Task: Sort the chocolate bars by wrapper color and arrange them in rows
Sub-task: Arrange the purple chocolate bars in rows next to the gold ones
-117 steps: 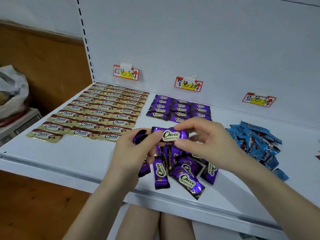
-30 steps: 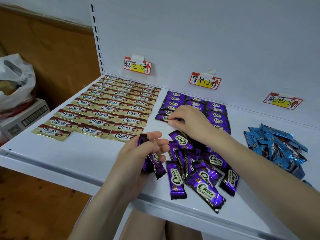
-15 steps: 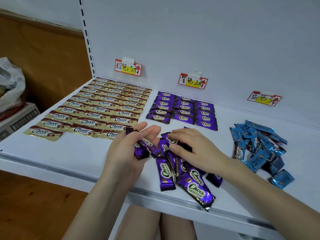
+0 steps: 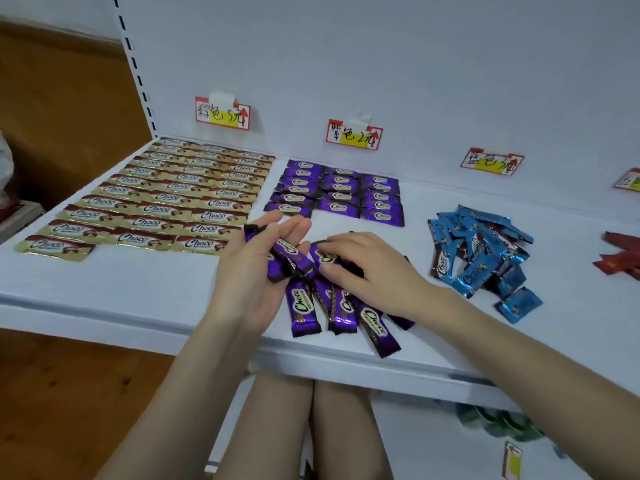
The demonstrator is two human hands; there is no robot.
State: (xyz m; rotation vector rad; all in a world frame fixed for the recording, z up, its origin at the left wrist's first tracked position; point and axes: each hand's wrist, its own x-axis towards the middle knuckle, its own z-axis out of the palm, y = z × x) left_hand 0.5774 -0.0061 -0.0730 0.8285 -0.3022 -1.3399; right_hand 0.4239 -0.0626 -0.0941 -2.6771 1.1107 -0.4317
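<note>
Gold-brown bars (image 4: 156, 199) w/ white logo; purple bars (image 4: 341, 197) w/ white-green logo; blue foil bars (image 4: 481, 258); red bars (image 4: 620, 263); white shelf (image 4: 121, 285); red-yellow tags (image 4: 353, 135).

We face a white shelf (image 4: 104, 289) with a plain white back panel (image 4: 415, 64) and a slotted upright (image 4: 133, 57) at its left edge. Beyond it are a brown wooden wall (image 4: 69, 98) and plank floor (image 4: 69, 393).
</note>
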